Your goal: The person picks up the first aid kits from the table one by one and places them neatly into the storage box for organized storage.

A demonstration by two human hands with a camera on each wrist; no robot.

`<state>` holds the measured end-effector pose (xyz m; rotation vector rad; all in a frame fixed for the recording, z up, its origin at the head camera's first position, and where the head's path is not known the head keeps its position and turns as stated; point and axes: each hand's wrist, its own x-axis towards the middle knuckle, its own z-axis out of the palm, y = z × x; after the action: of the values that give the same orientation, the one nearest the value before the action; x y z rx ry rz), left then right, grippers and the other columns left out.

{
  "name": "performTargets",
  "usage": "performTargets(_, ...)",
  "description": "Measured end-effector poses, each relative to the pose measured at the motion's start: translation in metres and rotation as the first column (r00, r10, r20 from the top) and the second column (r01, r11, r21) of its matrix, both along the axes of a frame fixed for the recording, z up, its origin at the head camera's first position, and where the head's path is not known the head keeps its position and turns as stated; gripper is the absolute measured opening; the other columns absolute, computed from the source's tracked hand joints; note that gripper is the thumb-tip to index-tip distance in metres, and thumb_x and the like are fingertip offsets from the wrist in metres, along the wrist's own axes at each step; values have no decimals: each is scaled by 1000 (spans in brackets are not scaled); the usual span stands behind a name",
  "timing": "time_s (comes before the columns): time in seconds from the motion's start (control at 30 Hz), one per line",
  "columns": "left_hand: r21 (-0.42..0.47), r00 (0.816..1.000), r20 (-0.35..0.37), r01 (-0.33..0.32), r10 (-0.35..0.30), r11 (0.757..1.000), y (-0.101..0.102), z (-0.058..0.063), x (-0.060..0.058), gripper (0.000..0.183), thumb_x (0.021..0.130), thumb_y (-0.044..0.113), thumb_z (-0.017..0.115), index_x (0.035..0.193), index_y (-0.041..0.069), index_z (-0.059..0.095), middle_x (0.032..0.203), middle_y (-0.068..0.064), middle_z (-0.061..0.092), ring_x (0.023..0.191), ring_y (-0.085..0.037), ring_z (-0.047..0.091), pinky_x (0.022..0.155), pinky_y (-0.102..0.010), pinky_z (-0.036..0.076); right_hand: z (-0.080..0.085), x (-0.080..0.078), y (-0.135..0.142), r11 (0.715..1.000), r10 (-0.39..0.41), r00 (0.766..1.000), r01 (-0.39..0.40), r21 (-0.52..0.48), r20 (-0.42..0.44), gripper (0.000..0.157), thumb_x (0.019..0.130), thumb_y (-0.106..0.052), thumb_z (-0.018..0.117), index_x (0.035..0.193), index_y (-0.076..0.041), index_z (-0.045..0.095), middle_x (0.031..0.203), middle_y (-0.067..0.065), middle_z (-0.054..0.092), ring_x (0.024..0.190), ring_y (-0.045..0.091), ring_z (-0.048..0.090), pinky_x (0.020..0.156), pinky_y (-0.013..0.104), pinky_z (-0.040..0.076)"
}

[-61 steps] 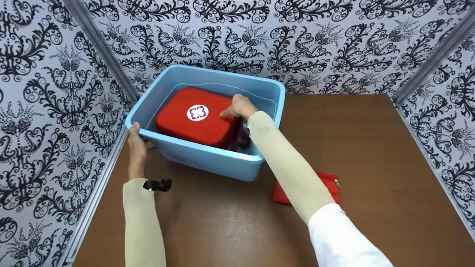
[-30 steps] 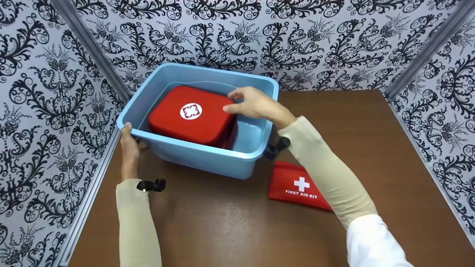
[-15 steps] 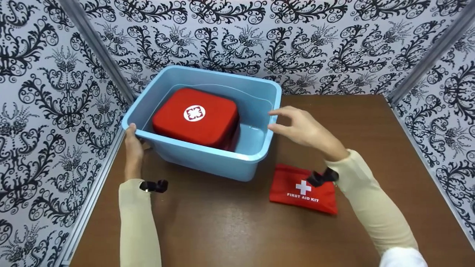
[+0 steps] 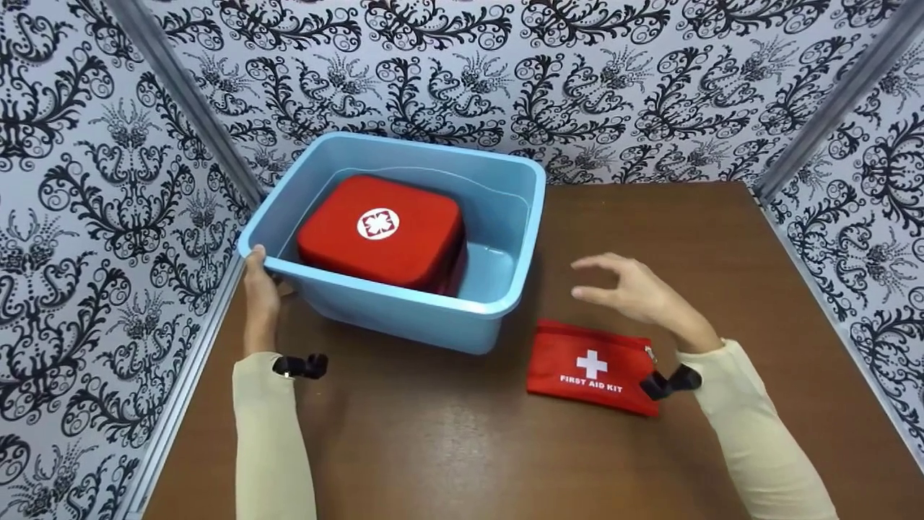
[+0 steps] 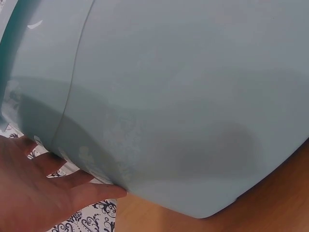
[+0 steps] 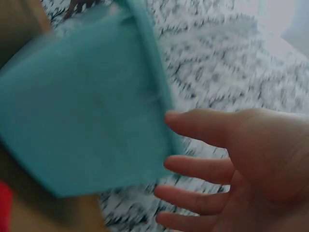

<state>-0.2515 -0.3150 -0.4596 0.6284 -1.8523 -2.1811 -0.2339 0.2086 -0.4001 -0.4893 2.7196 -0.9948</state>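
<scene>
A light blue plastic storage bin (image 4: 397,321) stands at the back left of the table. Inside it, toward the left, lies a red first aid case (image 4: 422,235) with a white round emblem on top. My left hand (image 4: 261,296) holds the bin's front-left corner, its fingers against the outer wall in the left wrist view. My right hand (image 4: 639,292) hovers right of the bin with fingers apart and nothing in it. Below that hand, a flat red first aid pouch (image 4: 559,361) with a white cross and a zipper lies on the table.
The brown wooden table (image 4: 433,433) is bounded by patterned walls (image 4: 613,94) behind and at both sides. The bin's right part shows its bare floor (image 4: 491,271) beside the red case. Each wrist wears a small black camera (image 4: 302,366).
My right hand has let go of the red case, risen out of the bin and moved right, over toward the pouch. My left hand has kept its place at the bin's corner.
</scene>
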Motion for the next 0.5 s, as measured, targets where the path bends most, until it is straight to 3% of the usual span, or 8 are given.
performTargets(0.3,-10,999,-35,2,-2,1000,0,0,1,69,103,49,25,159,10,23,165,-13,26,149,-29,28,125,-40,24,-73,15,43,998,29,997,-25,-60,71,55,90,-32,75,139,-15,58,144,18,54,128,42,49,102,60,48)
performTargets(0.5,19,1000,-15,8,-8,1000,1,0,1,68,103,50,23,159,12,23,164,-14,28,147,-32,30,122,-50,28,-104,24,63,995,11,998,-4,-95,69,56,89,-26,76,139,-7,57,143,22,53,129,44,48,103,62,47)
